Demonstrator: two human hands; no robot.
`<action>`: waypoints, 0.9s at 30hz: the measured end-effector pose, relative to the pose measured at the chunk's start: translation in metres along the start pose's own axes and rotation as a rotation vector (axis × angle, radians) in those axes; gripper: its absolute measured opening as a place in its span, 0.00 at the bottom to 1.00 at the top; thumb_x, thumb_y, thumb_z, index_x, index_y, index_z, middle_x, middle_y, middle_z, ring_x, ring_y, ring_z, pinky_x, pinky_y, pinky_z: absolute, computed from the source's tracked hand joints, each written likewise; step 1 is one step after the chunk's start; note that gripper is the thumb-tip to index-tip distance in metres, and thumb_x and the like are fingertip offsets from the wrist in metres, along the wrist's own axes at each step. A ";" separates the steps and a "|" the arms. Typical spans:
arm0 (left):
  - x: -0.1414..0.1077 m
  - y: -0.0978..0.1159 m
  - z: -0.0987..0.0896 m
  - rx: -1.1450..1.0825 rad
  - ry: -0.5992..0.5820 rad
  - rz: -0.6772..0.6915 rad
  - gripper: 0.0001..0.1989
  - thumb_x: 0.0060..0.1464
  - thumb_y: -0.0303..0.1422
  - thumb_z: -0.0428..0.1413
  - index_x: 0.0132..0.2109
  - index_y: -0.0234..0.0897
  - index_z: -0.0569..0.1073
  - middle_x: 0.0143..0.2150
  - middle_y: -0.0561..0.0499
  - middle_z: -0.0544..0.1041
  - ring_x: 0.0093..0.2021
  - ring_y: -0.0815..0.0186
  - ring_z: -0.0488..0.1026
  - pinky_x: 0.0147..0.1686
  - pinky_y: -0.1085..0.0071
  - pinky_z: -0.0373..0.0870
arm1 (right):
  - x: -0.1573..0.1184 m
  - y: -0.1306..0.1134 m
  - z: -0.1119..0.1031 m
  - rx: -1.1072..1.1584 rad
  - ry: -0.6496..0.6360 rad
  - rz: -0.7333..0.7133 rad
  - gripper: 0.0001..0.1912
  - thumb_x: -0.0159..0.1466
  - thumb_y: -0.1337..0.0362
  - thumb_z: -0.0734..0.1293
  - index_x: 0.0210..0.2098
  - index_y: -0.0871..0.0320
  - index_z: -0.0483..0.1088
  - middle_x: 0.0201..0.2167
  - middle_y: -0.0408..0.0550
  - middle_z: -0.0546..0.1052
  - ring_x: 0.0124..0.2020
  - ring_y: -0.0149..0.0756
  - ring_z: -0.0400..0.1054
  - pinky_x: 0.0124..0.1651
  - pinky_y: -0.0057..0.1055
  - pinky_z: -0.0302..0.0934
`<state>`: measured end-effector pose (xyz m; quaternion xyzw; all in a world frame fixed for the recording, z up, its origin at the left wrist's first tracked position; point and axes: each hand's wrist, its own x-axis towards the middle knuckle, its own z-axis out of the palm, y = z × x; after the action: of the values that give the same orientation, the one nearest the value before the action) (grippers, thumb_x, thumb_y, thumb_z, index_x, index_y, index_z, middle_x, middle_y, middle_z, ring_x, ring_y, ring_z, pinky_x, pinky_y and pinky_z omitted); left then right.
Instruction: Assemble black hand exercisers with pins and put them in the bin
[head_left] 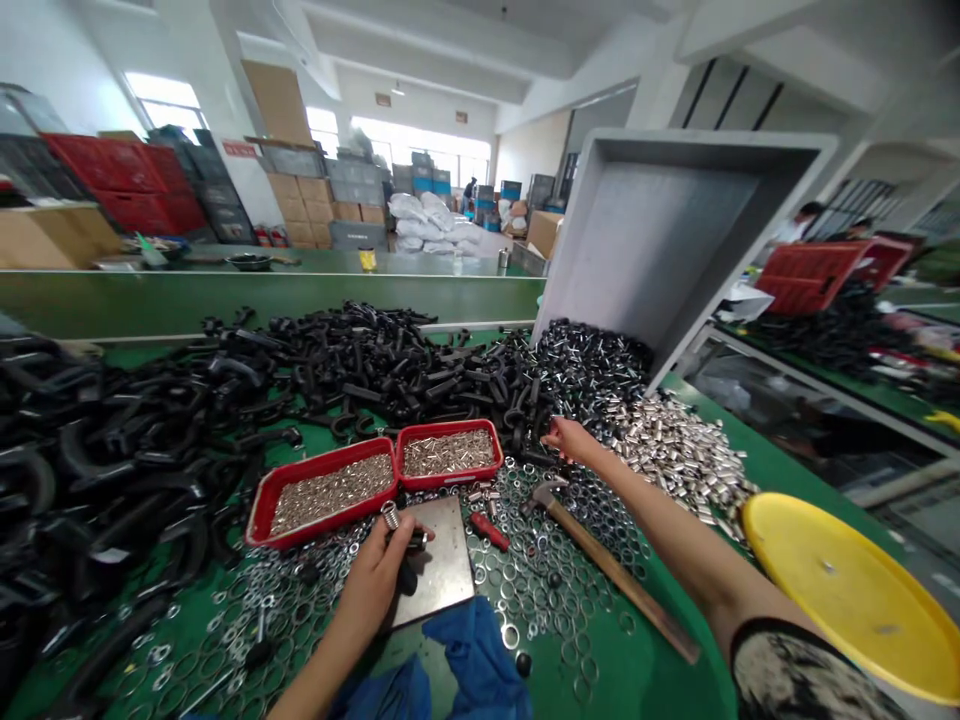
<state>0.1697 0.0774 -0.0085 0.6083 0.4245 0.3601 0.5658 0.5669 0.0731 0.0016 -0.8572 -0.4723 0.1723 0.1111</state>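
My left hand point(386, 560) is closed round a black part point(407, 575) with a shiny ridged metal end point(390, 515), just over the left edge of a flat metal plate point(435, 565). Most of that part is hidden by the fingers. My right hand point(568, 440) reaches out to the edge of the heap of black parts point(450, 385), its fingers pinched together. Whatever sits between those fingertips is too small to make out. Two red trays point(259, 510) of small metal pins stand between the hands. A wooden-handled hammer point(615, 575) lies below my right forearm.
A large grey bin point(660, 220) lies tipped behind dark screws point(592, 360) and silver sleeves point(675, 455). Loose metal rings point(517, 590) cover the green bench. A red-handled tool point(489, 530), a blue cloth point(480, 660) and a yellow lid point(847, 590) lie nearby.
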 end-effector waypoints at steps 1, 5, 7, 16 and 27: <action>-0.002 0.000 -0.001 -0.011 0.007 -0.016 0.21 0.58 0.51 0.54 0.41 0.36 0.76 0.37 0.48 0.77 0.38 0.62 0.74 0.39 0.70 0.70 | 0.000 -0.002 0.002 -0.007 0.023 -0.002 0.17 0.69 0.58 0.66 0.53 0.60 0.68 0.47 0.50 0.75 0.41 0.36 0.73 0.42 0.38 0.71; -0.004 0.003 0.004 -0.134 0.078 -0.092 0.23 0.56 0.53 0.55 0.42 0.36 0.75 0.38 0.49 0.78 0.34 0.65 0.74 0.34 0.71 0.70 | -0.003 -0.012 0.016 -0.046 0.120 0.003 0.19 0.68 0.59 0.66 0.56 0.60 0.67 0.52 0.52 0.73 0.47 0.40 0.71 0.48 0.43 0.69; -0.004 0.006 0.008 -0.200 0.112 -0.131 0.25 0.52 0.55 0.58 0.42 0.35 0.75 0.37 0.49 0.78 0.32 0.65 0.73 0.32 0.71 0.70 | -0.007 -0.016 0.022 -0.053 0.149 0.008 0.20 0.68 0.59 0.67 0.56 0.59 0.67 0.54 0.53 0.72 0.50 0.42 0.70 0.51 0.46 0.68; -0.010 0.001 -0.014 -0.263 0.127 -0.202 0.24 0.53 0.54 0.58 0.44 0.38 0.74 0.46 0.48 0.78 0.37 0.64 0.73 0.36 0.72 0.71 | -0.045 -0.026 -0.012 0.184 0.169 -0.098 0.16 0.68 0.60 0.65 0.52 0.62 0.69 0.53 0.56 0.72 0.52 0.42 0.69 0.53 0.44 0.66; 0.004 0.012 0.020 -0.344 0.059 -0.166 0.23 0.52 0.51 0.60 0.45 0.38 0.74 0.40 0.47 0.80 0.37 0.59 0.77 0.36 0.66 0.74 | -0.170 -0.158 0.077 1.241 -0.207 -0.497 0.12 0.68 0.56 0.64 0.47 0.55 0.68 0.39 0.46 0.78 0.38 0.37 0.76 0.44 0.38 0.71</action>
<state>0.1911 0.0736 0.0017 0.4547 0.4218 0.3973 0.6764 0.3301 0.0143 0.0195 -0.4796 -0.4773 0.4620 0.5733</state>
